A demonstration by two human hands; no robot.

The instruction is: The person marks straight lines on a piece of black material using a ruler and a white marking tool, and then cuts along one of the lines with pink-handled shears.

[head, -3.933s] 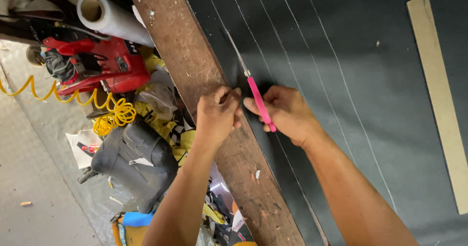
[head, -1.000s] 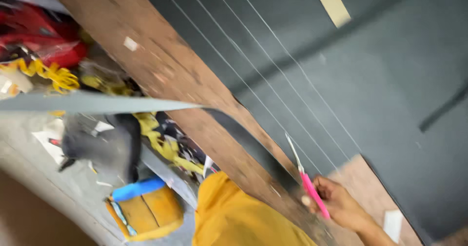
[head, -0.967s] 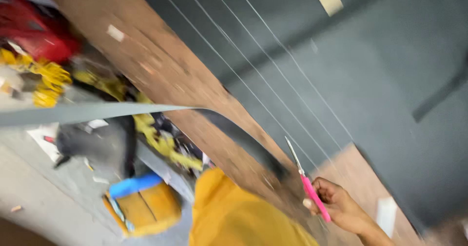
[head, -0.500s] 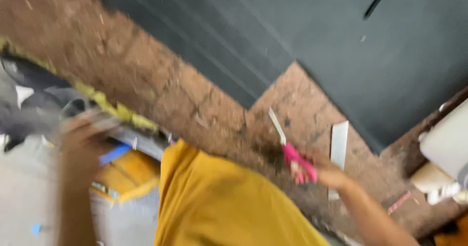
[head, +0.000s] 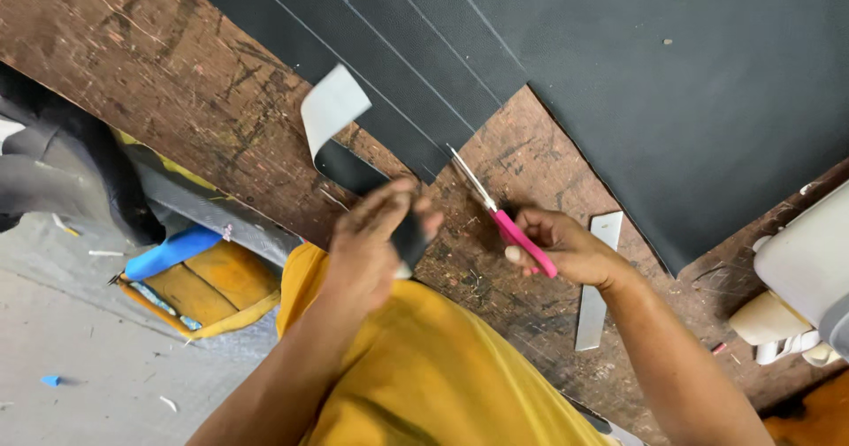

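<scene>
Scuffed brown wood formed the worktop (head: 177, 101), scratched and stained, with a grey concrete floor (head: 88, 375) below its near edge. Nearest the camera, the person's yellow shirt (head: 424, 375) filled the lower middle. Just beyond it, the left hand (head: 376, 243) was curled around a long black strip of sheet material (head: 354, 167), gripping it near the worktop's edge; the strip looped upward from the hand and its pale grey underside showed where it folded over. Beside it, the right hand (head: 566, 247) was closed on the handles of a pair of pink-handled scissors with slim metal blades (head: 500, 216), the blades shut together and pointing up-left toward the cut edge of the sheet. Just right of that hand a flat grey metal ruler (head: 597, 287) lay on the wood. Farther off, a large black sheet of textured material (head: 690, 101) covered the worktop, marked with thin pale parallel lines. On the floor to the left sat a yellow and blue bag (head: 199, 282), and a white plastic object (head: 805, 269) stood at the right edge.
</scene>
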